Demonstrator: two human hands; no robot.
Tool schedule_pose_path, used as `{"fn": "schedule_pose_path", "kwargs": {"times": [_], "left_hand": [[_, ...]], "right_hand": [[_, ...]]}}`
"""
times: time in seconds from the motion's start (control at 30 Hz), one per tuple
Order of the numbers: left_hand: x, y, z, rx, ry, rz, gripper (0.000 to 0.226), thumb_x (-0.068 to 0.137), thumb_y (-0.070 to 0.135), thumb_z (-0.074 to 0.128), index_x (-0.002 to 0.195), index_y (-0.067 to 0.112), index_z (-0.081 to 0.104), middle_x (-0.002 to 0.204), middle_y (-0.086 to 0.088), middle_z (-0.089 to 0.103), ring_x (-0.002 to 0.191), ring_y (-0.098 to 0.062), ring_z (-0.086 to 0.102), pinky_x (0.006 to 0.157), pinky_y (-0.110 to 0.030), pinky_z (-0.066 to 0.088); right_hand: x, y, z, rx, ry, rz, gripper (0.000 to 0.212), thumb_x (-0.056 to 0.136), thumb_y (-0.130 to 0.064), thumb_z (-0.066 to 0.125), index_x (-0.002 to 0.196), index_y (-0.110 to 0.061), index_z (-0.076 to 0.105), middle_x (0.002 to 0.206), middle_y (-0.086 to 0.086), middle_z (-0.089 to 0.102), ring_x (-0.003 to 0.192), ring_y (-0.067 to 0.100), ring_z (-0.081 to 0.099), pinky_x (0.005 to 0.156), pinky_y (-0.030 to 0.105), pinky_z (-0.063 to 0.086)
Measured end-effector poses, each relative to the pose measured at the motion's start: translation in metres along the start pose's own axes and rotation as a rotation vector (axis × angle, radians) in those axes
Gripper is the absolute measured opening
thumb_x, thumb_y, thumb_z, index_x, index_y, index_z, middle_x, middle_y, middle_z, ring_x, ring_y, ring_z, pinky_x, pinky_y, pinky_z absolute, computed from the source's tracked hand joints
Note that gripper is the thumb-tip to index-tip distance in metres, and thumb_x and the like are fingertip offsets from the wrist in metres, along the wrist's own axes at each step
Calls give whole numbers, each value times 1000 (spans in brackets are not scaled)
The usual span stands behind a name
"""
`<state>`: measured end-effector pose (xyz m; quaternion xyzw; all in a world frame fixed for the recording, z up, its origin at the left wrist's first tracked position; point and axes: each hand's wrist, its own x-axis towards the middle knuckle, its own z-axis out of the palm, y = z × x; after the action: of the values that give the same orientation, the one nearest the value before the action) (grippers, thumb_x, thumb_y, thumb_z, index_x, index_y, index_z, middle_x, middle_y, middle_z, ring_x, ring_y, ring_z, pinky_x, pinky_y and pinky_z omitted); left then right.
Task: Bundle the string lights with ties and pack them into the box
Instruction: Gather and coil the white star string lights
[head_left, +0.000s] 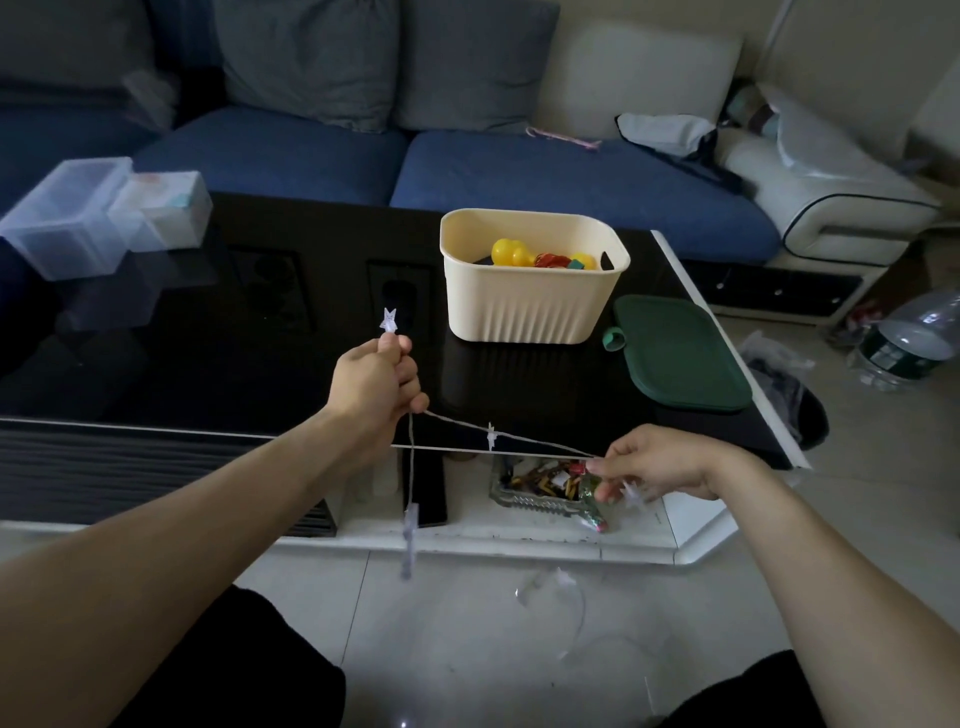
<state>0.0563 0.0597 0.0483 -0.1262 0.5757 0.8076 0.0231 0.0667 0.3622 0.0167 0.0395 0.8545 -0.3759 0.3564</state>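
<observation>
A thin white string of lights (490, 435) with small star bulbs stretches between my two hands above the table's front edge. My left hand (376, 387) grips the wire in a fist, and one star (389, 320) sticks up above its thumb. My right hand (657, 464) pinches the wire farther along, with another star just below its fingers. A loose end hangs down from my left hand, and more of the string lies on the floor (553, 592). The cream ribbed box (530, 306) stands on the black table beyond, holding yellow and red toys. Its green lid (680, 353) lies to the right.
Clear plastic containers (78, 218) sit at the table's far left corner. A glass dish of small items (545, 488) rests on the lower white shelf under my right hand. A blue sofa (467, 161) runs behind the table. A large water bottle (909, 338) lies on the floor at right.
</observation>
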Motion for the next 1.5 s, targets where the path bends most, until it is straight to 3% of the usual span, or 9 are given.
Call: {"fn": "schedule_pose_path", "kwargs": {"times": [0.17, 0.37, 0.43, 0.57, 0.83, 1.03, 1.17, 1.33, 1.5], "left_hand": [[-1, -1, 1, 37, -12, 2, 32, 108, 20, 31, 82, 14, 49, 55, 3, 30, 43, -10, 25, 41, -23, 32], [1, -3, 2, 80, -15, 15, 30, 106, 17, 33, 83, 13, 52, 51, 4, 32, 41, -9, 25, 39, -21, 25], [2, -5, 4, 97, -19, 19, 30, 107, 19, 34, 85, 12, 52, 50, 5, 32, 41, -9, 26, 39, -22, 25], [1, -8, 8, 119, -57, 12, 30, 107, 20, 34, 87, 11, 54, 51, 4, 35, 42, -9, 28, 41, -23, 25], [-10, -10, 24, 94, -172, -15, 28, 107, 19, 35, 88, 9, 54, 56, 0, 39, 46, -14, 34, 44, -26, 32], [-16, -10, 31, 106, -208, -3, 30, 107, 15, 37, 86, 6, 56, 71, -12, 63, 63, -25, 65, 65, -37, 60], [-17, -12, 35, 116, -251, -15, 28, 106, 13, 37, 85, 6, 54, 99, -22, 73, 94, -33, 72, 84, -42, 59], [-25, -20, 39, 327, -423, -43, 28, 107, 17, 33, 86, 6, 49, 86, -18, 74, 73, -30, 72, 51, -29, 49], [-26, -23, 41, 329, -436, -60, 27, 107, 17, 36, 87, 7, 51, 64, -10, 65, 49, -21, 58, 47, -29, 39]], "right_hand": [[-11, 4, -15, 17, 174, -2, 41, 82, -47, 77, 86, -6, 69, 55, -6, 61, 54, 13, 59, 70, 34, 56], [-22, 4, -25, 587, 128, -314, 53, 67, -47, 88, 98, -7, 72, 70, 0, 45, 60, 10, 40, 56, 25, 34], [-26, -1, -25, 746, 112, -439, 30, 81, -22, 69, 103, -2, 70, 76, 2, 49, 65, 11, 43, 57, 26, 33], [-31, -11, -22, 734, 151, -560, 34, 75, 10, 58, 106, -1, 67, 76, 3, 57, 67, 12, 51, 58, 24, 39], [-26, -22, 3, 454, 118, -525, 19, 72, -11, 77, 91, -6, 75, 76, 8, 71, 62, 16, 54, 49, 18, 45], [-24, -42, 25, 678, 8, -487, 17, 81, -21, 68, 82, -5, 62, 68, 7, 60, 56, 13, 53, 43, 20, 40], [-23, -54, 34, 854, -41, -447, 24, 86, -32, 62, 76, -11, 55, 68, 2, 54, 54, 10, 45, 42, 17, 29], [-19, -62, 36, 1076, -61, -426, 18, 92, -29, 58, 85, -12, 59, 61, -3, 40, 49, 7, 32, 43, 18, 24], [-20, -62, 37, 897, 96, -447, 23, 87, -2, 64, 109, -4, 62, 66, -3, 48, 53, 7, 37, 45, 19, 27]]}}
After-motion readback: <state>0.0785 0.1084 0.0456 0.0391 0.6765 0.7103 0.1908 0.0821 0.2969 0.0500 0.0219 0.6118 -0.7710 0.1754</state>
